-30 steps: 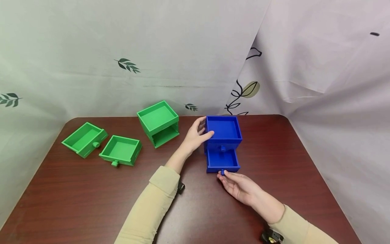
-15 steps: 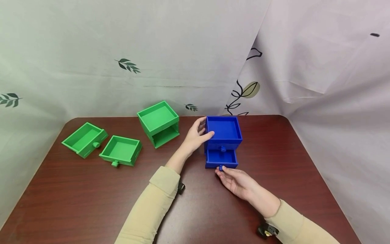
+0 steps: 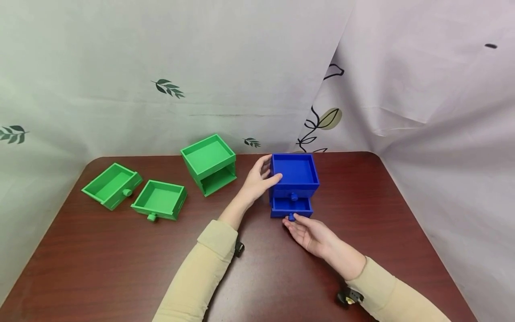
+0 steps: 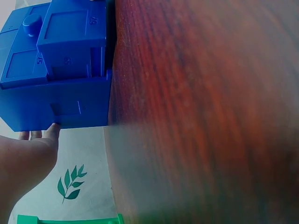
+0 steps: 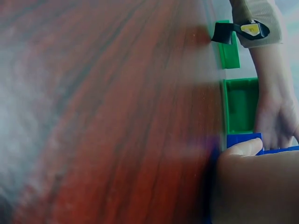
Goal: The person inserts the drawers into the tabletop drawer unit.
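A small blue cabinet (image 3: 295, 170) stands at the back right of the table, its top an open tray. My left hand (image 3: 254, 181) rests against its left side, the thumb by the tray's rim. In the left wrist view the fingertips (image 4: 52, 132) touch that side wall. The upper drawer with its round knob (image 3: 294, 197) sits flush in the cabinet. Below it, the lower blue drawer (image 3: 303, 213) sticks out partway. My right hand (image 3: 311, 235) pinches that drawer's knob (image 3: 291, 218) between thumb and fingers.
A green cabinet frame (image 3: 209, 158) with a hollow front stands left of my left hand. Two loose green drawers, one far left (image 3: 110, 185) and one nearer (image 3: 159, 200), lie on the brown table (image 3: 201, 268). Patterned cloth (image 3: 221, 89) hangs behind.
The lower blue drawer has slid back farther into the cabinet, with my right hand moving along on its knob. My left hand has stayed against the cabinet.
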Tool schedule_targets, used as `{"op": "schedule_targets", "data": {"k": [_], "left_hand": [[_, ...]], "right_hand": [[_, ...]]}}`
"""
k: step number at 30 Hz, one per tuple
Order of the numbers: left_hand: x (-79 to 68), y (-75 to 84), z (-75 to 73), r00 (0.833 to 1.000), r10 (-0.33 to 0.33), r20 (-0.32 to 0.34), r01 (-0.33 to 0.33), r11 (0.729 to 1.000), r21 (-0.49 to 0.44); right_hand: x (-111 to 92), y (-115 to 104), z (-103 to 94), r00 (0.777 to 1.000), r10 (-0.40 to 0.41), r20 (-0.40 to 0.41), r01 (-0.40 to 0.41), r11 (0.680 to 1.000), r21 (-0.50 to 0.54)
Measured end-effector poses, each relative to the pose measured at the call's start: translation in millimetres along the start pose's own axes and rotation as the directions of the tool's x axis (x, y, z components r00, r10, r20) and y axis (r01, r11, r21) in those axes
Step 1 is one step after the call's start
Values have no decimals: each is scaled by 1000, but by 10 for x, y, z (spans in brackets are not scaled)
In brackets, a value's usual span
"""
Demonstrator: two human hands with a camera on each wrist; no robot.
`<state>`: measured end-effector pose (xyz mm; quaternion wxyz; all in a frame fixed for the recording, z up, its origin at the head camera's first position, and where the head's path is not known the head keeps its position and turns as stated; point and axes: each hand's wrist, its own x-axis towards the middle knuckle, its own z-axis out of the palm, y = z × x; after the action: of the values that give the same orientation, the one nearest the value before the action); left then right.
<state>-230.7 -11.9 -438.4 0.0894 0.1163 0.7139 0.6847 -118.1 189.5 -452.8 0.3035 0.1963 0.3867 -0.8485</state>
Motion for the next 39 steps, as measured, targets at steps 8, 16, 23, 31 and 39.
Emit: {"op": "schedule_targets", "data": {"k": [8, 16, 23, 31, 39], "left_hand": [[-3, 2, -7, 1000, 3, -13, -3, 1000, -12], [2, -15, -6, 1000, -3, -2, 3, 1000, -9], [6, -19, 3, 1000, 5, -5, -5, 1000, -12], [9, -9, 6, 1000, 2, 3, -2, 1000, -17], [6, 1, 1, 1000, -2, 6, 2, 1000, -15]], "right_hand": [[44, -60, 39, 999, 8, -34, -7, 1000, 14], [119, -137, 42, 999, 15, -39, -14, 1000, 26], [184, -212, 36, 999, 21, -25, -20, 1000, 23], [264, -298, -5, 999, 32, 19, -33, 998, 45], [285, -298, -14, 999, 30, 33, -32, 998, 59]]}}
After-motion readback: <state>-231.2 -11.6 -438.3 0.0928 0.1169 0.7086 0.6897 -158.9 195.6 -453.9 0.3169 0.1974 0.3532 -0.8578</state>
